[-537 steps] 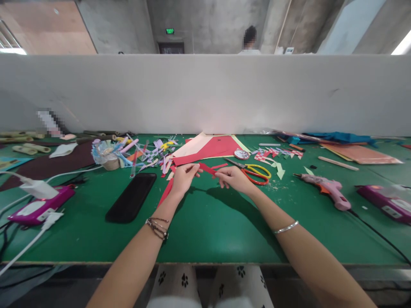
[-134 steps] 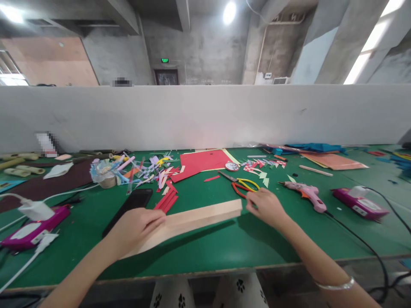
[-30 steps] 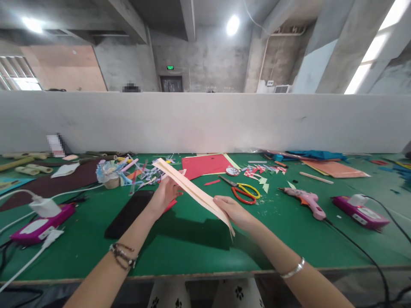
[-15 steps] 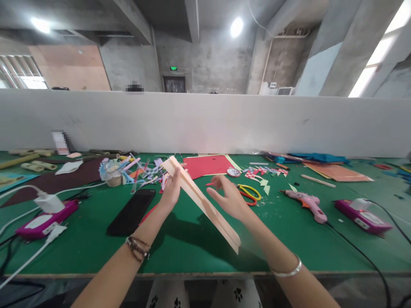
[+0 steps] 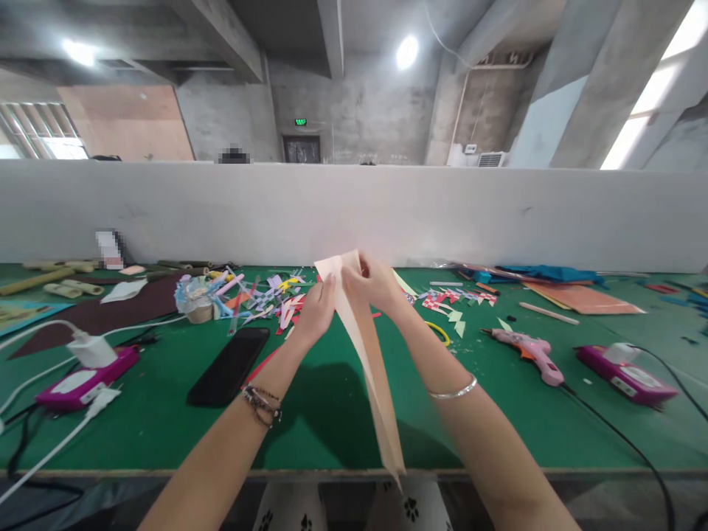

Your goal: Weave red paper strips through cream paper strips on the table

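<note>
A long strip of pale peach paper [image 5: 372, 354], creased lengthwise, is held up over the green table. My left hand [image 5: 321, 306] pinches its far end on the left side, thumb on top. On the other side of that end, the fingers of my right hand [image 5: 376, 279] are closed on the paper's edge. Between the hands the strip is spread along its fold, and its narrow lower end hangs down past the table's front edge. Behind my right forearm, yellow-handled scissors [image 5: 439, 333] are mostly hidden.
A black phone [image 5: 228, 366] lies left of my forearm. Woven paper scraps [image 5: 276, 299] cover the back. At right are a pink glue gun [image 5: 525, 350] and a purple power strip [image 5: 625, 375]; another purple power strip [image 5: 88, 377] is at left. A white partition [image 5: 354, 214] stands behind.
My right hand has moved up and left to take hold of the paper's far edge. The strip has swung steeper, and its folded layers are spread apart at the top.
</note>
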### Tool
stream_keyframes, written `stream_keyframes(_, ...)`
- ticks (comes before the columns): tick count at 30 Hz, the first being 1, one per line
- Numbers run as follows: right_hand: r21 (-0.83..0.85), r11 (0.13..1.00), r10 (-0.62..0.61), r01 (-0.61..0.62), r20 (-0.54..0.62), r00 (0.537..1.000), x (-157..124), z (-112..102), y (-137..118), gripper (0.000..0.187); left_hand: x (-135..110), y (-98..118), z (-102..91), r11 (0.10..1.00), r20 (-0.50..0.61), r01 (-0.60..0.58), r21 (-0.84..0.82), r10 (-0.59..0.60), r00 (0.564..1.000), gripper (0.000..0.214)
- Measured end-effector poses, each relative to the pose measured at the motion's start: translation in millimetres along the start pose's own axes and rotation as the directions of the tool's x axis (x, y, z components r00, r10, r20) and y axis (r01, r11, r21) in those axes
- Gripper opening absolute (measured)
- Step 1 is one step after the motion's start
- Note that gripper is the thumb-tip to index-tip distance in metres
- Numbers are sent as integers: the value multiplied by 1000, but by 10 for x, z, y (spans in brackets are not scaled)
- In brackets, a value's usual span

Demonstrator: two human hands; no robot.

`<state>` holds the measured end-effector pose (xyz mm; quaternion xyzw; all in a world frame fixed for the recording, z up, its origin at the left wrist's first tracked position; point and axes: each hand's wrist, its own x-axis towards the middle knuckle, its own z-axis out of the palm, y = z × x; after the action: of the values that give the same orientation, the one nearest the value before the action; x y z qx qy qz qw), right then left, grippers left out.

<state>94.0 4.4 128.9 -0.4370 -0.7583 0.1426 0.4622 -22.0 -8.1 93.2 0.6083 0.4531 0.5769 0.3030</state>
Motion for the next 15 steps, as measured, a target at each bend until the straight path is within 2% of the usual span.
stream_keyframes(3,54,998,22,-18,-70,997,-23,-57,86,22,-6,-89,-41,994,45,54,-94,-50,998,35)
stream_keyframes(7,97,993,64,-63,-11,998,-74,-70,182,26,49,-145,-84,946,150,199,-257,-165,975,37)
stream_keyframes(10,74,995,62,-63,17,998,-112,-16,234,24,104,-107,-102,955,117,232,-184,-213,970,43)
stream_keyframes(13,73,995,72,-74,35,997,-135,40,272,22,147,-76,-94,981,106,185,-55,-179,978,26)
stream_keyframes(15,77,993,87,-90,39,995,-138,56,289,23,174,-89,-79,990,120,143,10,-143,982,24)
